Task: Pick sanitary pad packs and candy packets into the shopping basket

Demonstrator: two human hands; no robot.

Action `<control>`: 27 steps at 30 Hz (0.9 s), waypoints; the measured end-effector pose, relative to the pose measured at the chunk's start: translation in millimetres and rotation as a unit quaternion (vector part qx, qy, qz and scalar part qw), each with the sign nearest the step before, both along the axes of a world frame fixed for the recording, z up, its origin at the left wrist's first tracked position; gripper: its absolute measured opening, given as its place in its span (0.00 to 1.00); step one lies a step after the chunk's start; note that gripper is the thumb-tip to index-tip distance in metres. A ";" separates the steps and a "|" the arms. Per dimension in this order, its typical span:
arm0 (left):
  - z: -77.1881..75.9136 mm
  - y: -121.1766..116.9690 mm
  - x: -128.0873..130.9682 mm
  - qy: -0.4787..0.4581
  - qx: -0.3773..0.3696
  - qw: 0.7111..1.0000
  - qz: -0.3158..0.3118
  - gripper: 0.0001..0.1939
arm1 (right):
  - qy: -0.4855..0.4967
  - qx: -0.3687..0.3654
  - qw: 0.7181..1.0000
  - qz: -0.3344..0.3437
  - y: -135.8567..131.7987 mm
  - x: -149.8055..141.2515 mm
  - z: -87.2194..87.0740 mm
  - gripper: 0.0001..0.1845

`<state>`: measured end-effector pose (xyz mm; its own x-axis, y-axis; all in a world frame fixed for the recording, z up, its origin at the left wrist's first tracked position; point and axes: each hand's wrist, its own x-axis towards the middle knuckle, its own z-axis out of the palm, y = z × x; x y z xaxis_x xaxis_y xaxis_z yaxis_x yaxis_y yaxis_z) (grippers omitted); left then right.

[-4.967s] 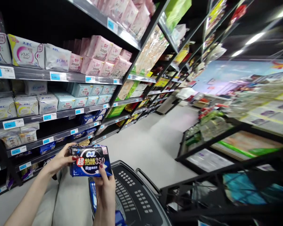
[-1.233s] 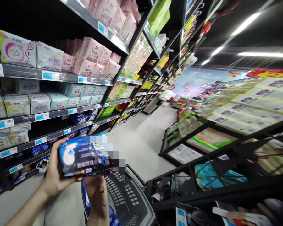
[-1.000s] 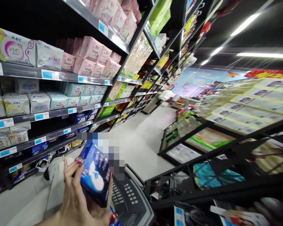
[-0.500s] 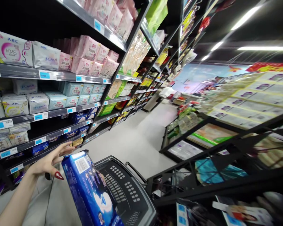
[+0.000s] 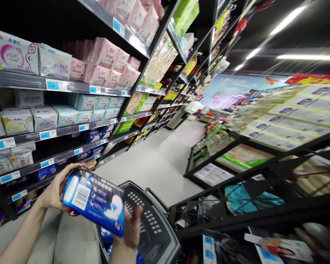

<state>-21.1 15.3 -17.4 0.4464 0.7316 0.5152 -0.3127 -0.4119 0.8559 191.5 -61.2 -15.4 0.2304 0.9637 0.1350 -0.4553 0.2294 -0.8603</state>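
Above the black basket (image 5: 151, 223), the left hand (image 5: 55, 190) and right hand (image 5: 130, 231) both grip the blue pack (image 5: 95, 200) by its ends; a loosened grip could drop it beside the basket.

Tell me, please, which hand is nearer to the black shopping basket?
Right. The right hand sits just over the basket; the left hand is farther off, toward the shelves.

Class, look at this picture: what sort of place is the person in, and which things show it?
Most likely a supermarket aisle: long shelves with price tags, stacked sanitary pad packs, and a shopping basket below the hands.
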 end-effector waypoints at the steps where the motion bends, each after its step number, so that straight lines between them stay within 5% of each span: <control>1: 0.4 -1.8 0.0 -0.005 -0.005 1.000 0.028 0.53 | 0.023 -0.007 1.000 0.015 -2.4 1.1 -3.4 0.43; 8: 7.5 -9.8 -8.0 -0.004 -0.006 1.000 0.024 0.56 | 0.027 -0.010 0.999 0.014 -14.4 3.4 -13.4 0.70; 15: 13.1 -14.5 -9.0 -0.015 0.002 1.000 0.000 0.61 | 0.054 0.029 0.998 0.013 -24.3 -10.9 14.3 0.64; 27: 8.1 -16.5 -7.5 -0.014 0.004 1.000 0.013 0.60 | 0.064 0.016 0.997 0.029 -27.2 -7.6 16.4 0.64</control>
<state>-28.6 -1.2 -9.3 0.4134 0.7378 0.5336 -0.3257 -0.4274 0.8434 183.9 -88.4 1.0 0.1926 0.9713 0.1397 -0.5734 0.2269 -0.7872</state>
